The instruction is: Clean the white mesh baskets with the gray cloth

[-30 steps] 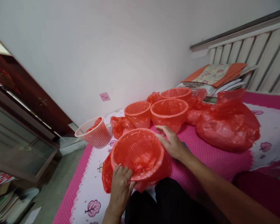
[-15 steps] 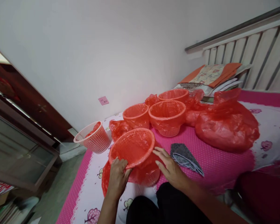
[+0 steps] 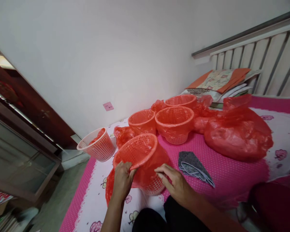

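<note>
On the bed, the basket with its red bag is tilting right in front of me. My left hand is gripping its near rim, and my right hand is touching the bag; I cannot tell if those fingers are pinching.

**Bed crowded with baskets and red bags**

On the pink bedspread, three red-lined baskets cluster near the wall edge. A pale basket sits at the far left corner. A grey cloth lies mid-bed, near a heaped red bag. Folded bedding rests by the headboard.
</note>
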`<control>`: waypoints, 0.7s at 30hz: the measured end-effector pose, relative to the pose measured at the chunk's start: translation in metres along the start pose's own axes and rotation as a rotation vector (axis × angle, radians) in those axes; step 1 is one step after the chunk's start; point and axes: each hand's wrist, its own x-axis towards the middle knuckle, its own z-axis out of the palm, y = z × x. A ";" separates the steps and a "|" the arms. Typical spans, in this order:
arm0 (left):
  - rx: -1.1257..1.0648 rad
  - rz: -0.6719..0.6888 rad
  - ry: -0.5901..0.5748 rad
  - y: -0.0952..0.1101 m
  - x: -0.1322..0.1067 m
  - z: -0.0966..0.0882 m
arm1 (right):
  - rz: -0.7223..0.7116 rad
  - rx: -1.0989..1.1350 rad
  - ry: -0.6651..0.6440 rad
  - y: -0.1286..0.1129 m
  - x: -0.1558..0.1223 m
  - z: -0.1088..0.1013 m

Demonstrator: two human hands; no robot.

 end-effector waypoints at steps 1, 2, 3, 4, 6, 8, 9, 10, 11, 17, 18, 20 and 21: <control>-0.004 -0.018 0.001 0.000 0.001 -0.001 | 0.043 0.027 -0.005 0.001 -0.001 0.001; -0.010 -0.039 0.003 0.000 0.002 -0.001 | 0.089 0.049 0.002 0.003 -0.002 0.002; -0.019 -0.063 0.003 0.000 0.003 -0.003 | 0.134 0.069 0.016 0.006 -0.004 0.001; -0.031 -0.093 0.002 0.001 0.004 -0.004 | 0.177 0.091 0.030 0.010 -0.005 0.001; -0.046 -0.168 0.000 0.004 0.003 -0.008 | 0.249 0.140 0.041 0.018 -0.009 0.000; -0.029 -0.246 0.001 0.012 0.003 -0.014 | 0.320 0.196 0.028 0.024 -0.013 0.000; -0.006 -0.278 -0.003 0.017 0.003 -0.017 | 0.363 0.228 0.019 0.027 -0.015 0.001; 0.019 -0.302 -0.014 0.022 0.003 -0.021 | 0.407 0.265 0.012 0.030 -0.017 0.003; 0.045 -0.322 -0.036 0.028 0.003 -0.024 | 0.449 0.308 0.009 0.033 -0.019 0.006; 0.068 -0.349 -0.159 0.040 0.007 -0.037 | 0.574 0.460 -0.022 0.042 -0.027 0.025; 0.030 -0.330 -0.145 0.038 0.007 -0.037 | 0.586 0.465 -0.023 0.042 -0.027 0.027; -0.072 -0.292 -0.113 0.030 0.010 -0.035 | 0.605 0.476 -0.025 0.041 -0.027 0.028; -0.127 -0.281 -0.103 0.026 0.011 -0.033 | 0.610 0.480 -0.025 0.039 -0.027 0.028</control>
